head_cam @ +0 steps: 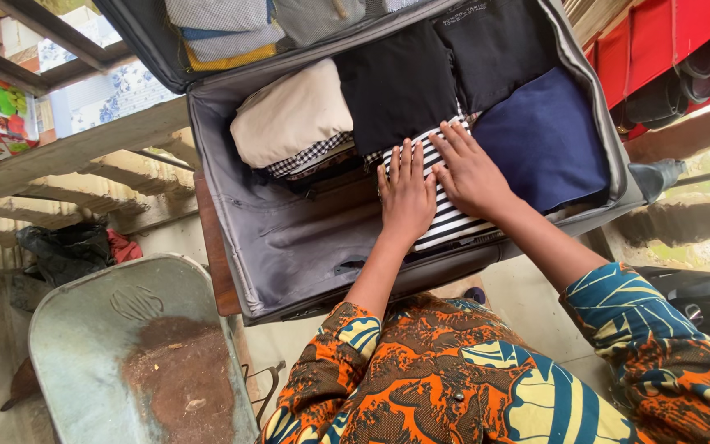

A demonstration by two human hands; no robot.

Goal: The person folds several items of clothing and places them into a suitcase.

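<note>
An open grey suitcase (281, 238) lies in front of me with folded clothes packed inside. My left hand (407, 196) and my right hand (472, 171) rest flat, side by side, on a folded black-and-white striped garment (454, 222) near the case's front wall. Around it lie a cream folded piece (291, 115), a checked cloth (310, 156), two black folded pieces (396, 86), and a navy blue one (546, 138). Both hands press with fingers spread and grip nothing. My sleeves are orange and blue patterned.
The suitcase lid (232, 33) stands open at the top, holding more folded clothes. A rusty metal wheelbarrow tray (137, 353) sits at the lower left. A black bag (67, 247) lies at the left. Red furniture (659, 49) stands at the upper right.
</note>
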